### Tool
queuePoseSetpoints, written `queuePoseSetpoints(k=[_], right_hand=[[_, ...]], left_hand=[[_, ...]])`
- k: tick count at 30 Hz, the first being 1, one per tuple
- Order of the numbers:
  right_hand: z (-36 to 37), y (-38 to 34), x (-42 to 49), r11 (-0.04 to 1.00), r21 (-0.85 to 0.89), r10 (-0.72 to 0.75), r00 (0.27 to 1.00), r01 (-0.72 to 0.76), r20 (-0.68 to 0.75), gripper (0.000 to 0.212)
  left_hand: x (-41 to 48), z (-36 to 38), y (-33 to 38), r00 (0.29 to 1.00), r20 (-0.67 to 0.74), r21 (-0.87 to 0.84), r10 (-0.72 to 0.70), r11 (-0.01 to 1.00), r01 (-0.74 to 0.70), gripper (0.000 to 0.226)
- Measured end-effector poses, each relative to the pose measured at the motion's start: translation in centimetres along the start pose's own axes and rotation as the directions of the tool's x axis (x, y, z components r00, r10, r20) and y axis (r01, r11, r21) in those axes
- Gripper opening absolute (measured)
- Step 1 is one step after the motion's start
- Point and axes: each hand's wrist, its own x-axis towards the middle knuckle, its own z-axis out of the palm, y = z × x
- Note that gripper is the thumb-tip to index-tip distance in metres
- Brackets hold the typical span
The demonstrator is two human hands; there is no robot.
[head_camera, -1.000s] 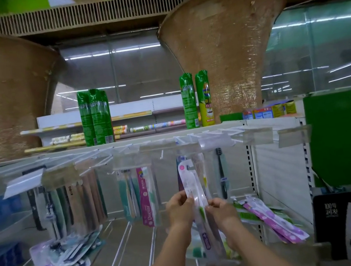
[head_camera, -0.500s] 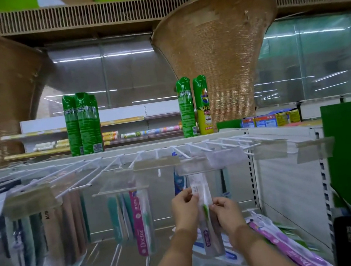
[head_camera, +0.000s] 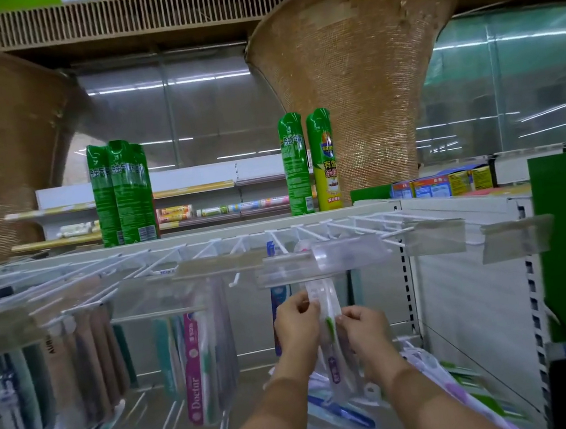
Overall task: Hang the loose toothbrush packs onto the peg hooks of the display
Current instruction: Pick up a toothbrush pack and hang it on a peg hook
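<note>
A: Grip status?
B: Both hands are on one toothbrush pack (head_camera: 335,371). The left hand (head_camera: 296,326) pinches its left edge up high, and the right hand (head_camera: 364,329) pinches the right edge slightly lower. Fingers are curled, thumb against forefinger on the film.
A: Orientation?
B: Long axis is near vertical, 12 to 6 o'clock. The top end runs to 12 from the grip and goes behind the clear tag holder (head_camera: 349,252). The tail hangs at 6, between the wrists.
A: On a hook yet?
B: Can't tell. The holder hides the hang hole, and it's unclear which wire of the peg hooks (head_camera: 375,229) it lines up with. It looks like the threading step.
A: Next move depends on?
B: The hole is at 12 from both pinches, left hand nearer. Probably left steers, right steadies. More loose packs (head_camera: 345,420) lie at 6 on the shelf.
</note>
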Motion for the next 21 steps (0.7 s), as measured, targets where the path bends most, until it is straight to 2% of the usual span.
queuePoseSetpoints(k=[5, 7, 10, 12, 16, 18, 21], right_hand=[[-0.2, 0.3, 1.6, 0.981, -0.180, -0.084, 0.996, 0.076, -0.035, 0.026], [0.0, 0.5, 1.8, 0.980, -0.189, -0.073, 0.997, 0.066, -0.027, 0.023], [-0.1, 1.6, 0.9, 0.974, -0.225, -0.025, 0.998, 0.012, -0.053, 0.018], [-0.5, 2.8, -0.1, 0.953, -0.301, 0.015, 0.999, -0.029, -0.050, 0.009], [-0.4, 5.1, -2.1, 0.888, -0.460, 0.087, 0.980, 0.004, 0.177, 0.018], [-0.1, 5.2, -3.4, 0.857, -0.508, 0.085, 0.947, 0.090, 0.311, 0.020], [0.4, 4.8, -5.1, 0.827, -0.512, 0.062, 0.867, 0.233, 0.494, 0.021]], left_hand=[[-0.5, 1.1, -0.7, 0.998, -0.002, -0.049, -0.055, 0.997, 0.055, 0.032], [-0.7, 1.2, -1.3, 0.997, 0.008, -0.082, -0.077, 0.994, 0.077, 0.035], [-1.2, 0.5, -2.5, 0.990, -0.020, -0.021, -0.137, 0.990, 0.136, 0.036], [-1.6, -0.5, -3.4, 0.983, -0.067, 0.015, -0.173, 0.985, 0.175, 0.029], [-2.4, -3.1, -5.8, 0.957, -0.140, 0.138, -0.254, 0.952, 0.273, 0.021], [-3.1, -4.2, -7.2, 0.947, -0.151, 0.273, -0.283, 0.909, 0.315, 0.021], [-4.2, -5.1, -8.9, 0.947, -0.119, 0.504, -0.298, 0.804, 0.316, 0.033]])
